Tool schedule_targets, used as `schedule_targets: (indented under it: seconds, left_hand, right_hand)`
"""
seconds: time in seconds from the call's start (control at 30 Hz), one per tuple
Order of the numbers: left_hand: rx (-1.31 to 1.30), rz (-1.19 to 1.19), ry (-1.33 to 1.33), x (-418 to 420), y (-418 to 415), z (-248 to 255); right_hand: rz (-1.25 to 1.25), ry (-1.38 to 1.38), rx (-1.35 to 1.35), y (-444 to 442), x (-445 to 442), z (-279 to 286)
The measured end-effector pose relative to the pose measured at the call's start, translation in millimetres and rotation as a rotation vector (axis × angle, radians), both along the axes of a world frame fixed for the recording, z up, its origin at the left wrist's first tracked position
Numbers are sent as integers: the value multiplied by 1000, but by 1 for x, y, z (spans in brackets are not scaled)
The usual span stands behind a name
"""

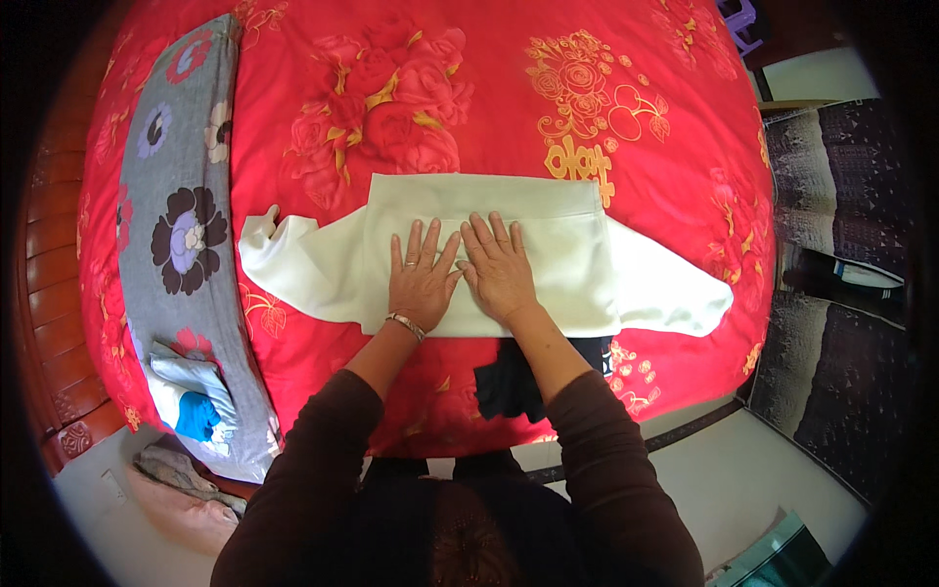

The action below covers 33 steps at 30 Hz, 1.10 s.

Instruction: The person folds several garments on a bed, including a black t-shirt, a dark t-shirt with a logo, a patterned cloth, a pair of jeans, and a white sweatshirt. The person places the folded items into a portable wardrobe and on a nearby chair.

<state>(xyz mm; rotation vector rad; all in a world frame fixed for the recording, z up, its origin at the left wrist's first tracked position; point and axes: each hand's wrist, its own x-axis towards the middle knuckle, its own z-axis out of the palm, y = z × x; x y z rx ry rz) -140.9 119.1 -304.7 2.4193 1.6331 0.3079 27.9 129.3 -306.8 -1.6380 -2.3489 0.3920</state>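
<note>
A cream-white long-sleeved garment [565,282] lies on a red floral bed cover [499,95], its body doubled over into a wide rectangle. The sleeves stick out to both sides, the left one crumpled at its cuff. My left hand [422,282] rests palm down on the cloth, fingers spread, with a ring and a bracelet on. Beside it, my right hand [499,268] presses flat on the same fabric, and the two thumbs are close together. Neither hand grips anything. A black cloth item [513,381] pokes out below the garment's near edge, partly hidden by my right forearm.
Along the left side lies a long grey folded bedding piece [194,165] with flower prints. Small folded clothes [198,396], white, light blue and bright blue, sit on its near end. A carved wooden bed board [62,271] borders the left; a dark patterned cloth [836,330] is at right.
</note>
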Motion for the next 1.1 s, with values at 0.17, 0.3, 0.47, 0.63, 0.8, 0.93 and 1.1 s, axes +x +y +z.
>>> schedule_targets:
  seconds: [0.17,0.3,0.47,0.63,0.8,0.93,1.1]
  left_hand:
    - [-73,-45,104,-13,13,-22]
    - [-93,-26,30,-11,14,-12]
    - [13,-126,34,-3,30,-13]
    - [-52,-91,114,-9,38,-24]
    - [-21,-22,160,-26,42,-12]
    - [13,75,136,-1,28,9]
    - [-115,-181,-21,50,11,-14]
  right_hand:
    - [-261,-382,-12,16,66,-34]
    - [-456,-423,55,26,120,-35]
    - [-150,-151,-20,24,59,8]
    - [-168,-216,-23,18,62,-26]
    - [-386,-253,77,5,124,-6]
    - [-990,72,325,-58,168,8]
    - [-1662,1000,108,-128,230,-35]
